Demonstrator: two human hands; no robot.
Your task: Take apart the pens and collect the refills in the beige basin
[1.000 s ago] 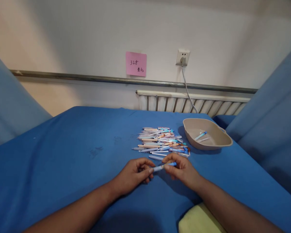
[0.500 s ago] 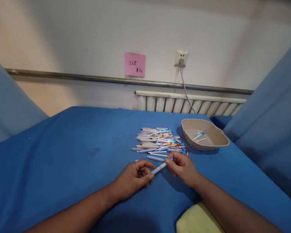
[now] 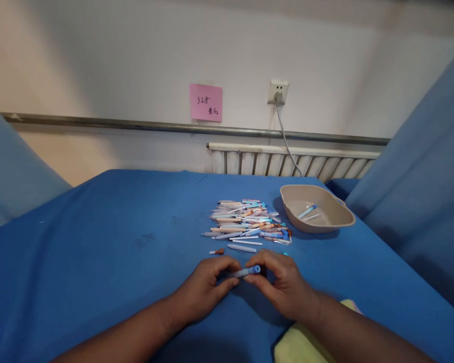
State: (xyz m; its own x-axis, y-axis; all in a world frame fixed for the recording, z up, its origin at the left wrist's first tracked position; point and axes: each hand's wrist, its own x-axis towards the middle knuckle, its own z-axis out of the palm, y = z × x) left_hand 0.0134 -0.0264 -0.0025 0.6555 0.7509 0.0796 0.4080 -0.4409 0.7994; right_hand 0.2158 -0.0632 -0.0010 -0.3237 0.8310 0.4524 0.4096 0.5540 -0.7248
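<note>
My left hand (image 3: 206, 288) and my right hand (image 3: 279, 284) meet over the blue cloth, both pinched on one small blue pen (image 3: 246, 272) that lies level between the fingertips. Just beyond them is a pile of several pens and pen parts (image 3: 245, 222) in blue, white and orange. A loose white refill (image 3: 242, 248) and a short brown-tipped piece (image 3: 217, 251) lie between the pile and my hands.
A beige tray (image 3: 338, 220) at the right holds a blue pen (image 3: 306, 211). The blue-covered table (image 3: 98, 242) fills the view. A yellow-green pad (image 3: 306, 343) lies under my right forearm. Behind are a radiator (image 3: 287, 161), a wall socket with cable (image 3: 277, 92) and a pink note (image 3: 206, 102).
Both hands have drawn nearer to me and closer together. The pen, tilted up to the right before, now lies level and shows less between the fingers.
</note>
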